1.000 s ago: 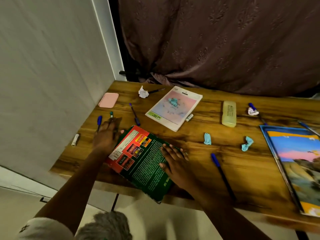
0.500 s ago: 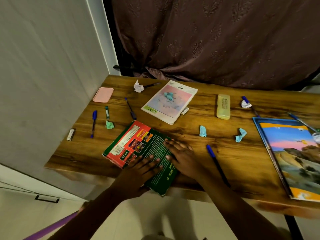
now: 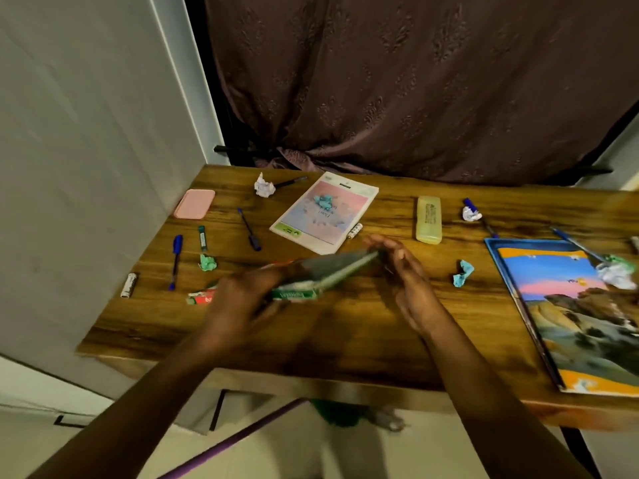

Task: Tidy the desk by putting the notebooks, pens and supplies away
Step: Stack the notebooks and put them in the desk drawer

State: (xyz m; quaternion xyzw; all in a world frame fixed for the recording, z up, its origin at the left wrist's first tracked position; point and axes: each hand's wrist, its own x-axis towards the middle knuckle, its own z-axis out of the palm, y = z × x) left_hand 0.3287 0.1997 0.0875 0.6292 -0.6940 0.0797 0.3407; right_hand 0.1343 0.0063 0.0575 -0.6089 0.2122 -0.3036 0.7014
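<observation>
Lifting the book (image 3: 328,271) clear of the counter (image 3: 345,344) appeared to be the step in hand.

Head view: the book, blurred, was held tilted above the counter, near its middle. The left hand (image 3: 242,299) gripped the near end, fingers curled round the edge. The right hand (image 3: 404,274) lay with fairly straight fingers against the far end, grasping nothing. A blue pen (image 3: 176,261), a pink notebook (image 3: 325,212) and a yellow case (image 3: 428,219) lay apart on the counter. The next move likely calls for a steady two-handed carry; no storage place was visible.
</observation>
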